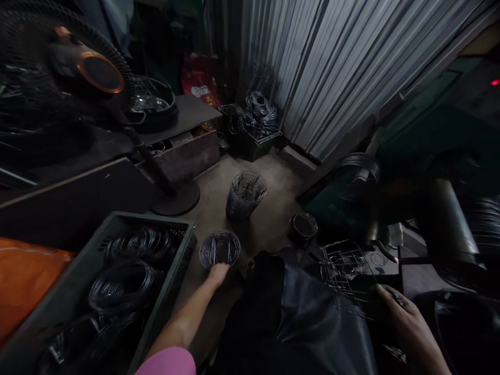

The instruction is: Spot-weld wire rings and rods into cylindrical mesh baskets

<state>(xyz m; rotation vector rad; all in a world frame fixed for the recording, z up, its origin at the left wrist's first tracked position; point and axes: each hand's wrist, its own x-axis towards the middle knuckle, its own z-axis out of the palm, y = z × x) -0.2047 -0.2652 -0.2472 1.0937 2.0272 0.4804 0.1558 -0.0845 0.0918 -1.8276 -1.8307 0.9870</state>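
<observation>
My left hand (219, 272) is closed at the near rim of a small round wire basket (220, 249) close to the floor, and thin straight wires slant inside it. Just beyond stands a taller stack of wire rings (246, 195), shaped like a bucket. On the right, my right hand (396, 304) is closed beside a wire rack (344, 263); a small dark thing shows at its fingers, too dim to name. Dark clothing (297, 312) covers my lap between the hands.
A green plastic crate (183, 265) with coils of wire rings lies left. Behind it stands a fan (94, 73) on a round base. A box of wire coils (255, 120) sits by the corrugated wall (312, 67). A round tin (303, 226) and dark machinery (449, 219) are right.
</observation>
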